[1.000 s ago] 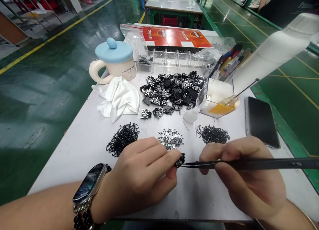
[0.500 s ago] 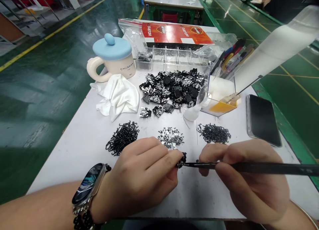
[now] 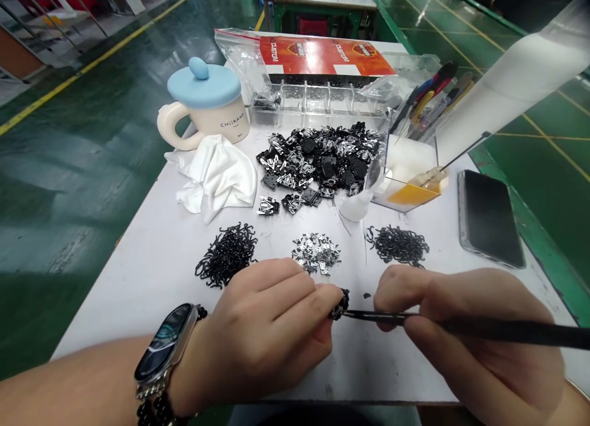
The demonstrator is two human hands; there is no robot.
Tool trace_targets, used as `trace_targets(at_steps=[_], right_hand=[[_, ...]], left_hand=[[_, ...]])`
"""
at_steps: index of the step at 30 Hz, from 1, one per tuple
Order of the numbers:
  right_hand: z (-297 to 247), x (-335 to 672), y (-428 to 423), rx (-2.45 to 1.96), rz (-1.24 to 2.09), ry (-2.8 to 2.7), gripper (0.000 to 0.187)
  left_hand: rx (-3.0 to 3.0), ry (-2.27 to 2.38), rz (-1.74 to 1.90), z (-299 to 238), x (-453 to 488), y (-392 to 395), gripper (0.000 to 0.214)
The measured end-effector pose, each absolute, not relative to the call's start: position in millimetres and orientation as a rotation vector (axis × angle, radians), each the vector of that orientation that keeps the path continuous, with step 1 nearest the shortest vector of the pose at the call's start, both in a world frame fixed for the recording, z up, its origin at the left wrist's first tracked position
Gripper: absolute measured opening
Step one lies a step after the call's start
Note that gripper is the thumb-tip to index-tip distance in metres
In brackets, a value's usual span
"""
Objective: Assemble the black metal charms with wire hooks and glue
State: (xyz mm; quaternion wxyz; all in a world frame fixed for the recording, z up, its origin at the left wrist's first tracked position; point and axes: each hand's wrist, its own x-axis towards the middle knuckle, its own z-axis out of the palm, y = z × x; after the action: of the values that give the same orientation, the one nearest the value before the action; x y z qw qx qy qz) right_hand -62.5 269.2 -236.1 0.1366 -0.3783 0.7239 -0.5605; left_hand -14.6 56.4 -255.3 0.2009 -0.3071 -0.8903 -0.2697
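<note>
My left hand (image 3: 271, 327) is closed around a small black part (image 3: 340, 304), pinched between thumb and fingers so that only its end shows. In my right hand (image 3: 479, 334) is a pair of black tweezers (image 3: 483, 327), their tips touching or very close to the part. Beyond the hands lie three small piles on the white table: black curved pieces (image 3: 227, 255) at left, silver metal bits (image 3: 317, 252) in the middle, more black curved pieces (image 3: 399, 245) at right. Farther back is a heap of black parts with silver metal (image 3: 322, 158).
A lidded mug (image 3: 207, 103) and a white cloth (image 3: 219, 177) stand at left. At right are a clear tool holder (image 3: 410, 195), a small white bottle (image 3: 357, 205) and a phone (image 3: 491, 217). A clear compartment tray (image 3: 318, 109) sits at the back.
The tweezers' handle end has dipped lower, and my right hand has shifted slightly right and down. The part in my left hand has moved a little right and down.
</note>
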Motion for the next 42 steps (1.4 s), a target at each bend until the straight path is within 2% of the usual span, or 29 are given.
trace_targets(at_steps=[10, 16, 22, 24, 27, 30, 32, 35, 42], right_hand=[[-248, -54, 275, -0.945, -1.722, 2.177, 0.024], [-249, -53, 271, -0.903, -1.775, 2.195, 0.024], [-236, -57, 270, -0.677, -2.177, 2.221, 0.006], [-236, -59, 270, -0.68, -2.211, 2.264, 0.011], [-242, -63, 268, -0.99, -1.855, 2.357, 0.013], [-250, -67, 262, -1.376, -1.476, 2.395, 0.031], [-254, -67, 257, -1.556, -1.388, 2.434, 0.033], [-257, -66, 252, -1.683, -1.352, 2.483, 0.026], [-266, -62, 254, -1.425, -1.635, 2.308, 0.033]], left_hand=[[-0.918, -2.483, -0.686, -258, -14, 54, 0.023], [-0.871, -2.523, -0.83, -257, -16, 57, 0.024], [-0.604, -2.646, -1.383, -250, -21, 59, 0.023], [-0.413, -2.708, -1.671, -248, -23, 58, 0.022], [-0.016, -2.727, -2.172, -248, -25, 58, 0.016], [0.274, -2.525, -2.613, -249, -27, 57, 0.011], [0.354, -2.422, -2.743, -249, -27, 57, 0.01], [0.429, -2.369, -2.841, -250, -27, 57, 0.012], [0.643, -2.099, -3.114, -252, -30, 58, 0.014]])
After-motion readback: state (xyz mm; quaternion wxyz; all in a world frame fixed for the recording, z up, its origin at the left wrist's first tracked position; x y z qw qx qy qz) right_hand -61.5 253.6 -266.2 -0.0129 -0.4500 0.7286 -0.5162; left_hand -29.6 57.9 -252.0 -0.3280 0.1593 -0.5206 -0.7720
